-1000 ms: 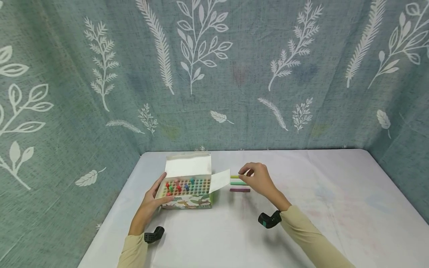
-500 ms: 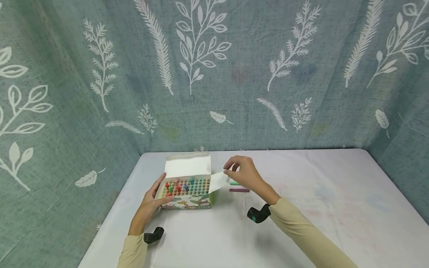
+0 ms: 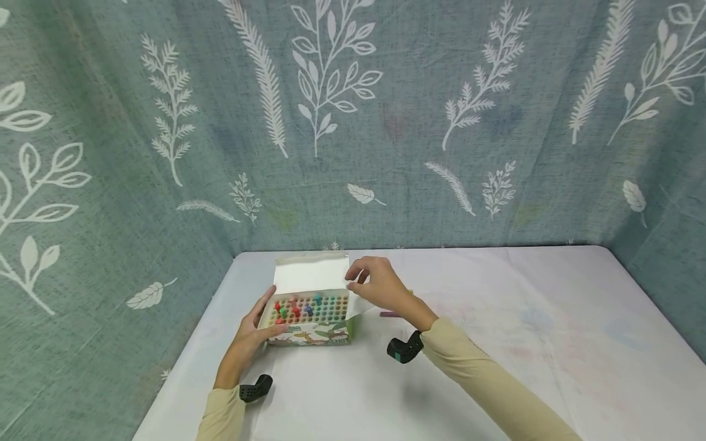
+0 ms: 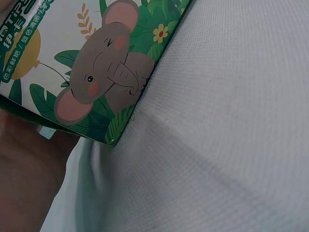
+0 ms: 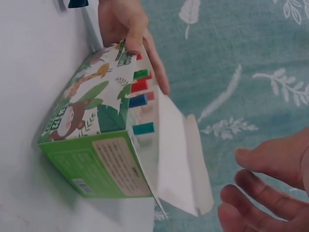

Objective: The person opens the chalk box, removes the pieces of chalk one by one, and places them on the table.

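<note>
A cardboard marker box [image 3: 322, 334] printed with animals and leaves stands on the table, its lid raised at the back. Round holes fill its top, and several coloured markers [image 5: 140, 100] stick up from them. My left hand [image 3: 246, 337] grips the box's left end, thumb over the front edge and fingers round the far corner. Above the box's right side flap [image 3: 358, 304] is my right hand [image 3: 380, 285], fingers loosely bent. The right wrist view shows its thumb [image 5: 256, 157] apart from the fingers, nothing between them.
A purple marker [image 3: 390, 314] lies on the white-covered table [image 3: 342, 398] right of the box, partly behind my right forearm. A bit of a yellow marker [image 3: 410, 291] shows past the wrist. A leaf-patterned curtain [image 3: 386, 122] hangs behind.
My right hand has moved left from the loose markers to over the box's right flap, now covering the green marker. The left hand and box have stayed in place.
</note>
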Demonstrator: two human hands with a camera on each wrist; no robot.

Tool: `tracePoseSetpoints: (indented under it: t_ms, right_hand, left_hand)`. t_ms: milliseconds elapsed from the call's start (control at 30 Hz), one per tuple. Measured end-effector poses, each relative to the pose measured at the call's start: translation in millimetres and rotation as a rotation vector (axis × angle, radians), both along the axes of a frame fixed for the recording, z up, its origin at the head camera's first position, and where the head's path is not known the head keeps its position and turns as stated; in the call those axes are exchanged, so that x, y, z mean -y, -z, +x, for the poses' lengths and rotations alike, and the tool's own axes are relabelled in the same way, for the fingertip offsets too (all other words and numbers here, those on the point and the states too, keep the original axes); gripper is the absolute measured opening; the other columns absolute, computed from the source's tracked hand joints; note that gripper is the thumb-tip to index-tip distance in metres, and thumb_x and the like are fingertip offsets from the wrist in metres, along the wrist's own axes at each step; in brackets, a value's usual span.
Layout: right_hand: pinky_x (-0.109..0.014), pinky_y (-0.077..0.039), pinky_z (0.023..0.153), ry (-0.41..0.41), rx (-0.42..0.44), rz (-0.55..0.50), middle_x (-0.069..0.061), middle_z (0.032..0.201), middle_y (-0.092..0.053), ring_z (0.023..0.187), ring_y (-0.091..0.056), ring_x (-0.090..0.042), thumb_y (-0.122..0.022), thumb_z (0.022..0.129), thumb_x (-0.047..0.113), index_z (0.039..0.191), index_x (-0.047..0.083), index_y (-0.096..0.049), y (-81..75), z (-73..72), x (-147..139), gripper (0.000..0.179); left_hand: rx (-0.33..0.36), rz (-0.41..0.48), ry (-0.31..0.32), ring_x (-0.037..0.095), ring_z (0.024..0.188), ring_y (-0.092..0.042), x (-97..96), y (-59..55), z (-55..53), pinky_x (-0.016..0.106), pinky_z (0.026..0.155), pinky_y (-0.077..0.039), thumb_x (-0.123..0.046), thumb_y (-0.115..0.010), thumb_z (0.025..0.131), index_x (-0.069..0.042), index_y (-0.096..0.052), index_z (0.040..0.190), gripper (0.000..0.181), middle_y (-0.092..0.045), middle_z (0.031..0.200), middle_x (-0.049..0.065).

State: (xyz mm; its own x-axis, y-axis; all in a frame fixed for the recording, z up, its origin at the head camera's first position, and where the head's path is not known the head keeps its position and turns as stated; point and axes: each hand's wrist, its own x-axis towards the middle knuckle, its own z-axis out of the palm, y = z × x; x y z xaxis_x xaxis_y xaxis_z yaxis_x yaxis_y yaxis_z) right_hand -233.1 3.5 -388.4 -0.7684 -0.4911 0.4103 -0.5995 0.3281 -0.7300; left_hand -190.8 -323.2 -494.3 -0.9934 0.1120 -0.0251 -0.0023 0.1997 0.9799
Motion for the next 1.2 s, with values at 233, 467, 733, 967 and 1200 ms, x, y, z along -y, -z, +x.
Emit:
tracePoseSetpoints:
  t_ms: [233,467,733,967,1200]
  right_hand:
    - [-0.025,-0.049,0.065,-0.066,0.06,0.074,-0.013,0.096,-0.065,0.078,-0.061,-0.02,-0.07,0.083,0.001,0.092,0.004,-0.069,1.8,-2.7,23,0.009]
    - [-0.023,-0.048,0.065,-0.082,0.031,0.149,-0.011,0.093,-0.064,0.075,-0.06,-0.016,-0.068,0.084,0.0,0.091,0.005,-0.07,9.5,-7.8,49,0.009]
    - [-0.025,-0.044,0.066,-0.087,0.027,0.304,-0.01,0.1,-0.062,0.082,-0.056,-0.018,-0.058,0.082,-0.008,0.103,0.003,-0.07,16.7,-7.1,72,0.027]
    - [-0.022,-0.041,0.061,-0.045,-0.03,0.449,-0.006,0.1,-0.059,0.08,-0.054,-0.014,-0.061,0.078,-0.007,0.104,0.006,-0.071,31.6,-8.6,89,0.03]
    - [-0.02,-0.046,0.06,-0.001,-0.121,0.524,-0.003,0.09,-0.06,0.077,-0.057,-0.013,-0.067,0.076,-0.006,0.098,0.006,-0.072,38.6,-8.8,99,0.025]
  left_hand:
    - [-0.005,-0.015,-0.009,0.017,0.128,-0.038,0.5,-0.9,0.7,0.024,0.089,-0.045,-0.017,-0.076,0.082,-0.039,-0.019,0.15,0.092,-0.017,0.155,-0.002]
    - [-0.004,-0.015,-0.027,0.013,0.123,-0.042,1.0,-2.4,1.8,0.023,0.088,-0.045,-0.016,-0.077,0.08,-0.039,-0.019,0.15,0.093,-0.019,0.154,0.0]
    - [0.003,-0.007,-0.025,0.016,0.124,-0.041,-1.2,-2.0,0.2,0.024,0.088,-0.045,-0.017,-0.077,0.08,-0.039,-0.021,0.15,0.093,-0.021,0.154,0.0]
    - [-0.006,-0.006,-0.012,0.019,0.122,-0.043,-3.8,-0.3,-0.3,0.027,0.088,-0.046,-0.017,-0.076,0.081,-0.036,-0.019,0.151,0.092,-0.022,0.153,0.006]
    - [-0.014,-0.016,-0.016,0.02,0.126,-0.04,-0.3,0.1,0.1,0.025,0.09,-0.044,-0.02,-0.077,0.08,-0.04,-0.02,0.15,0.092,-0.022,0.153,0.0]
